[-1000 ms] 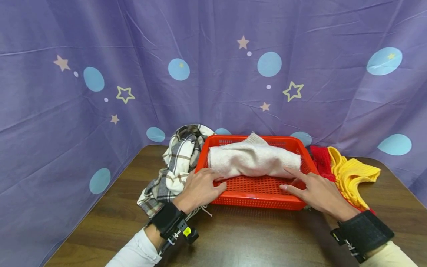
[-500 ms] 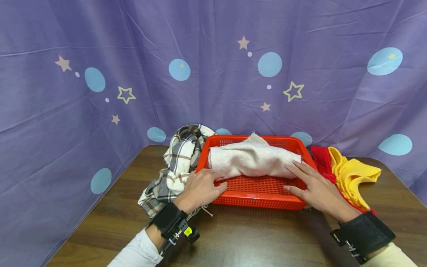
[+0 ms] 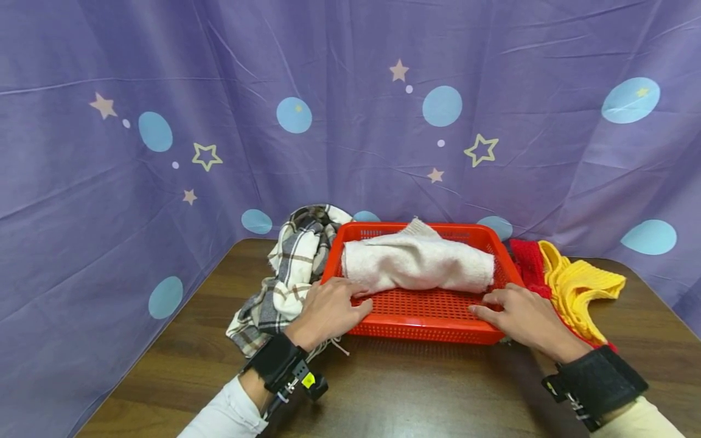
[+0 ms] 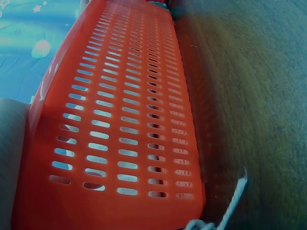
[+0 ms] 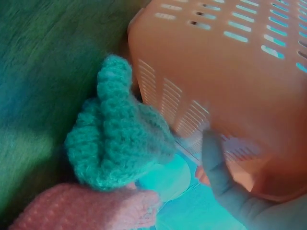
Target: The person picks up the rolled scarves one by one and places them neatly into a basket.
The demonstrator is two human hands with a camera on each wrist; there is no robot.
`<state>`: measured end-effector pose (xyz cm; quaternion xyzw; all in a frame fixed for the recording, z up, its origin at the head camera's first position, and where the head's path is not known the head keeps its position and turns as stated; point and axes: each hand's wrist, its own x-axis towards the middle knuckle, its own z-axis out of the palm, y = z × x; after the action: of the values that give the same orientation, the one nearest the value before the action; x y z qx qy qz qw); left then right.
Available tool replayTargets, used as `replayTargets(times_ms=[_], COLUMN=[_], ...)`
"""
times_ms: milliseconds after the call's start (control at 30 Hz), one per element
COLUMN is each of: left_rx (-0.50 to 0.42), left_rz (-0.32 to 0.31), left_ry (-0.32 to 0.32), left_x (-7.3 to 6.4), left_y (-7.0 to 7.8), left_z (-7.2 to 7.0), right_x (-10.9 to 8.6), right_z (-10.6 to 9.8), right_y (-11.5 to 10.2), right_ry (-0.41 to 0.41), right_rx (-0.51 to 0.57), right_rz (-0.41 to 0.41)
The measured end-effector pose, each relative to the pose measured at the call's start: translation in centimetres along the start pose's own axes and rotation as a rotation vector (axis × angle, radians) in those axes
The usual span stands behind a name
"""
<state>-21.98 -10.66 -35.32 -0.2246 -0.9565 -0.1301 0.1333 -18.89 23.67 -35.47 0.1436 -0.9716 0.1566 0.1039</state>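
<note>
A red plastic basket [image 3: 421, 328] with slotted walls stands on the table, with a rolled white knitted cloth [image 3: 416, 264] lying in its back half. My left hand [image 3: 331, 307] grips the basket's left front corner, thumb over the rim. At the opposite front corner my right hand [image 3: 526, 313] holds the rim, its index finger bent and its thumb over the edge. In the right wrist view one finger [image 5: 216, 165] runs along the outside of the wall. The left wrist view shows the basket's long front wall [image 4: 120, 110] and only a strip of hand.
A plaid scarf [image 3: 296, 261] with fringe lies crumpled left of the basket. To the right are red knitwear [image 3: 528, 261] and yellow ribbed knitwear [image 3: 580, 289]. A green knitted piece [image 5: 115, 134] sits against the basket's right side. A purple curtain [image 3: 350, 121] hangs behind the wooden table [image 3: 405, 389].
My right hand's fingers first reached toward the white cloth and touched near its right end, then drew back and bent at the basket's rim. The left hand and basket have stayed put.
</note>
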Motion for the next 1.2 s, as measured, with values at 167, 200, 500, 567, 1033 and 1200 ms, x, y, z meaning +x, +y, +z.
replayTargets(times_ms=[167, 200, 500, 567, 1033, 1200], left_rx=[-0.003, -0.002, -0.005, -0.006, -0.012, -0.009], left_rz=[-0.002, -0.002, -0.005, -0.001, -0.002, 0.003], left_ry=[0.0, 0.001, -0.003, 0.002, 0.021, 0.027], left_x=[-0.02, -0.04, -0.12, -0.09, -0.01, -0.06], left_y=[0.03, 0.02, 0.02, 0.01, 0.02, -0.06], left_z=[-0.05, -0.03, 0.09, 0.13, 0.11, 0.23], right_x=[-0.07, -0.1, -0.3, -0.25, 0.01, -0.06], right_z=[0.01, 0.01, -0.18, -0.16, -0.01, 0.05], right_y=[-0.01, 0.01, -0.07, -0.09, 0.13, 0.06], right_ry=[0.037, 0.043, 0.015, 0.008, 0.01, 0.003], right_rx=[0.017, 0.024, 0.066, 0.06, -0.01, 0.021], right_rz=[-0.062, -0.069, 0.024, 0.027, -0.005, -0.008])
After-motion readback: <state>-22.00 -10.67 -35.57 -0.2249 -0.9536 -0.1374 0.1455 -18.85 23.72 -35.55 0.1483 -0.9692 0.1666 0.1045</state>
